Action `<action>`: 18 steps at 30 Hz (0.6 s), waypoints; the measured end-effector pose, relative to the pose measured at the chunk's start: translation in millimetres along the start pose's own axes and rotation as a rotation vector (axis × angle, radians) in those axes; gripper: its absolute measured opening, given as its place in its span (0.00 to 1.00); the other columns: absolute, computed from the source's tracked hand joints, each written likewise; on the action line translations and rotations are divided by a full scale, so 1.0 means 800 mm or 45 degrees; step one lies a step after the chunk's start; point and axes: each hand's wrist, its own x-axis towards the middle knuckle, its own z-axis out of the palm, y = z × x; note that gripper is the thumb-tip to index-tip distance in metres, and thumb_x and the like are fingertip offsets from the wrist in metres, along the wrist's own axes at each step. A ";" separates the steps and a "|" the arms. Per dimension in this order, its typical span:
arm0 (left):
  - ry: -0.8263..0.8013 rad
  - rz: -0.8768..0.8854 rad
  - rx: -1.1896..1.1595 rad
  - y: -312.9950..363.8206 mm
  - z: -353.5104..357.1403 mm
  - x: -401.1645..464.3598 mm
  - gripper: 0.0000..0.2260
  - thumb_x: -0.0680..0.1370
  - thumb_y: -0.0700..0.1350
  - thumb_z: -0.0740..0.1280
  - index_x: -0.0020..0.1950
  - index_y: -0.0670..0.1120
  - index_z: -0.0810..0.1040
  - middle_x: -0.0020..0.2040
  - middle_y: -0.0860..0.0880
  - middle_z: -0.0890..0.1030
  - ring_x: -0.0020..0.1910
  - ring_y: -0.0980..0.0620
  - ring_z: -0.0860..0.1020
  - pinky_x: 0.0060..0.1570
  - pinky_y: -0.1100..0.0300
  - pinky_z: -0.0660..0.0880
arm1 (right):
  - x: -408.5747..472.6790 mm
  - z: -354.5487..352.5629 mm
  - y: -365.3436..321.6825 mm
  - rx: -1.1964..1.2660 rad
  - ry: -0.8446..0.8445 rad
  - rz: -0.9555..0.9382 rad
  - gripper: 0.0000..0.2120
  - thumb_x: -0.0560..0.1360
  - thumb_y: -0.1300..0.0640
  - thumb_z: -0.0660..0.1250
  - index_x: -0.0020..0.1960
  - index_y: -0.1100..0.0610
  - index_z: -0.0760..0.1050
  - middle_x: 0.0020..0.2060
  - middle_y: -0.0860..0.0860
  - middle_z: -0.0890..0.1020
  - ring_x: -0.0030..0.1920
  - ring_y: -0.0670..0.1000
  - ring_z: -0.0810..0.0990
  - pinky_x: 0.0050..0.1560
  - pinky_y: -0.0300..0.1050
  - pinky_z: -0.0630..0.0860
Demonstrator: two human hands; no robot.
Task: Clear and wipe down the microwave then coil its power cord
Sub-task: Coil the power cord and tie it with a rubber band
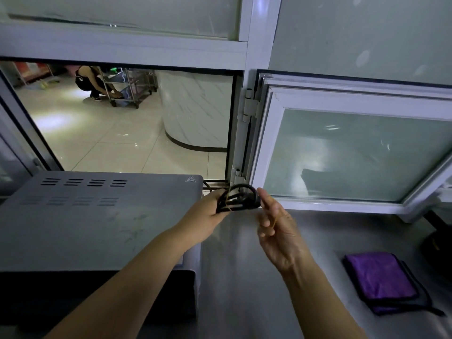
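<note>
A grey microwave (97,221) stands at the left on the steel counter, its vented top facing me. Behind its back right corner my left hand (208,214) grips the black power cord (241,199), folded into a small coil. A thin band crosses the coil. My right hand (276,221) is beside the coil with its thumb touching the coil's right end. A thin yellowish band runs across its loosely bent fingers. A folded purple cloth (381,280) lies on the counter at the right.
A white-framed window sash (354,152) stands open behind the counter on the right. Through the open hatch a person crouches by a metal trolley (127,89) on a tiled floor. A dark object (437,238) sits at the far right edge.
</note>
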 end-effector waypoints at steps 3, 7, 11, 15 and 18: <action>-0.068 0.058 0.337 -0.003 0.004 -0.003 0.04 0.76 0.42 0.62 0.46 0.51 0.71 0.41 0.53 0.74 0.41 0.51 0.74 0.40 0.57 0.71 | -0.006 -0.011 -0.020 -0.238 0.048 -0.028 0.26 0.60 0.53 0.77 0.54 0.64 0.79 0.40 0.62 0.75 0.25 0.47 0.72 0.20 0.34 0.64; -0.062 0.148 0.472 0.004 0.007 -0.003 0.08 0.76 0.40 0.61 0.41 0.51 0.65 0.38 0.54 0.68 0.37 0.52 0.69 0.35 0.59 0.64 | -0.015 -0.015 -0.023 -0.288 0.102 -0.011 0.31 0.57 0.50 0.80 0.53 0.66 0.79 0.43 0.63 0.78 0.25 0.47 0.72 0.20 0.34 0.63; -0.058 0.193 0.460 0.008 0.006 -0.006 0.09 0.75 0.37 0.61 0.41 0.50 0.64 0.38 0.55 0.66 0.38 0.53 0.67 0.34 0.62 0.62 | -0.018 -0.020 -0.010 -0.130 0.084 0.062 0.38 0.45 0.44 0.84 0.50 0.62 0.82 0.43 0.53 0.83 0.26 0.45 0.72 0.20 0.31 0.65; -0.088 0.241 0.571 0.009 0.007 -0.008 0.08 0.74 0.37 0.62 0.46 0.49 0.68 0.42 0.54 0.67 0.41 0.55 0.67 0.37 0.66 0.61 | -0.020 -0.023 -0.003 -0.166 -0.012 0.130 0.34 0.51 0.44 0.83 0.51 0.60 0.82 0.43 0.55 0.82 0.29 0.46 0.72 0.22 0.32 0.68; -0.097 0.240 0.715 0.005 0.012 -0.009 0.11 0.74 0.39 0.64 0.56 0.47 0.71 0.48 0.51 0.71 0.48 0.53 0.69 0.44 0.62 0.65 | -0.024 -0.026 -0.013 -0.356 -0.070 0.150 0.36 0.54 0.41 0.81 0.55 0.61 0.81 0.46 0.56 0.81 0.32 0.48 0.72 0.25 0.34 0.68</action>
